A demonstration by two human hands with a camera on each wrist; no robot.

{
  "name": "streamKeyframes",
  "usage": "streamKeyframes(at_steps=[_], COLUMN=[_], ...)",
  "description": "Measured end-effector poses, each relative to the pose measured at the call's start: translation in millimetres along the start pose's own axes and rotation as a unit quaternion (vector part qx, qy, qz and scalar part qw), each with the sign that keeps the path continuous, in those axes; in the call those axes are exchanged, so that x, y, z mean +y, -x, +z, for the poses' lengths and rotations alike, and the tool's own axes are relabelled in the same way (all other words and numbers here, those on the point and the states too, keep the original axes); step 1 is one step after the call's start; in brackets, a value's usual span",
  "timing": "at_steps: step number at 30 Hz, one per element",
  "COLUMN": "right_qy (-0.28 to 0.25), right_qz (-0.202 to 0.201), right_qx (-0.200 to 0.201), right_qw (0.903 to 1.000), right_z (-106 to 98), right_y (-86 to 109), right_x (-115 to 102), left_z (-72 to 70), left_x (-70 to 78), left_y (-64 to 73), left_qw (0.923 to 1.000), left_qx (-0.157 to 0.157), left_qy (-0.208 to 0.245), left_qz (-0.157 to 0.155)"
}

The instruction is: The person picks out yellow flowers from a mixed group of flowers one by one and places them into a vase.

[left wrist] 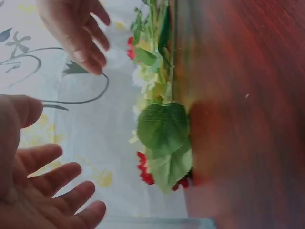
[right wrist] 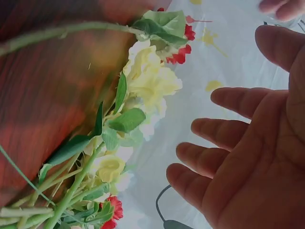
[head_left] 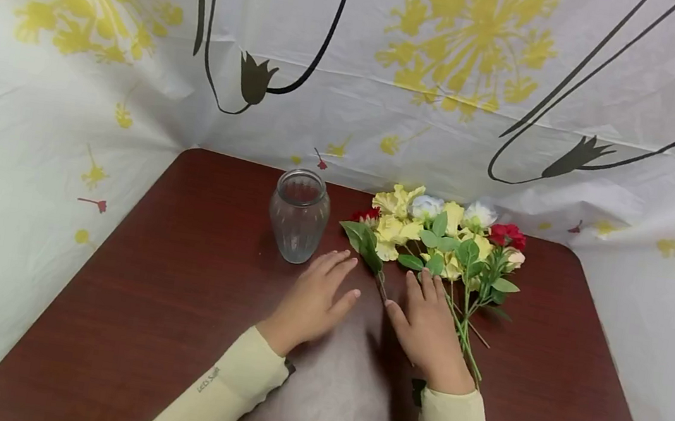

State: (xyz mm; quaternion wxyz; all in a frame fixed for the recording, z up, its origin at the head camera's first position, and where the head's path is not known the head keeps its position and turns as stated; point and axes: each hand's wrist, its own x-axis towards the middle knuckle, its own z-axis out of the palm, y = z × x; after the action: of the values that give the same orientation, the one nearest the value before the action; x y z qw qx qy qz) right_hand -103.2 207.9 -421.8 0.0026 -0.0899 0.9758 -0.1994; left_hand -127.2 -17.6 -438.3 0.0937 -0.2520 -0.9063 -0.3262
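My left hand [head_left: 314, 301] hovers over the table just in front of a clear glass vase [head_left: 299, 218], fingers spread and holding nothing. My right hand [head_left: 428, 329] hangs above the flower stems, its fingers likewise apart and bare. Beyond it lies a bunch of artificial flowers: yellow blooms [head_left: 397, 231], white blooms [head_left: 479, 216] and a red bloom [head_left: 508, 236] among green leaves. Their green stems [head_left: 465, 337] point toward me, partly under the right forearm. A broad green leaf [left wrist: 163, 128] on a stem shows at the left end of the bunch.
The dark red-brown wooden table [head_left: 175, 274] has rounded back corners. A white cloth [head_left: 358, 50] with yellow and grey flower prints hangs right behind it and at both sides. The vase stands upright near the back edge, left of the flowers.
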Motion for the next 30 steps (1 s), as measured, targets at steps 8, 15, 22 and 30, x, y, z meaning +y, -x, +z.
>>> streamKeyframes(at_steps=[8,15,22,30], right_qy=[-0.051,-0.066,-0.059,-0.073], right_qz=[0.018,0.026,0.036,0.044], right_qx=[-0.024,-0.034,-0.032,-0.027], right_qw=[0.9983,0.9969,0.9971,0.9960], right_z=[-11.8,-20.7,-24.4,-20.4], right_y=[5.5,7.1,8.7,11.5], right_x=[13.3,32.9,48.2,50.9], left_z=[-46.3,-86.1,-82.3,-66.1], left_x=[-16.4,-53.4,-70.3,-75.6], left_y=[-3.0,-19.5,-37.4,-40.4], left_qw=[0.9826,0.9684,0.9720,0.9661], left_qx=[0.166,0.241,0.110,0.110], left_qy=[0.044,0.053,0.098,0.143], left_qz=[0.072,-0.036,-0.183,-0.184])
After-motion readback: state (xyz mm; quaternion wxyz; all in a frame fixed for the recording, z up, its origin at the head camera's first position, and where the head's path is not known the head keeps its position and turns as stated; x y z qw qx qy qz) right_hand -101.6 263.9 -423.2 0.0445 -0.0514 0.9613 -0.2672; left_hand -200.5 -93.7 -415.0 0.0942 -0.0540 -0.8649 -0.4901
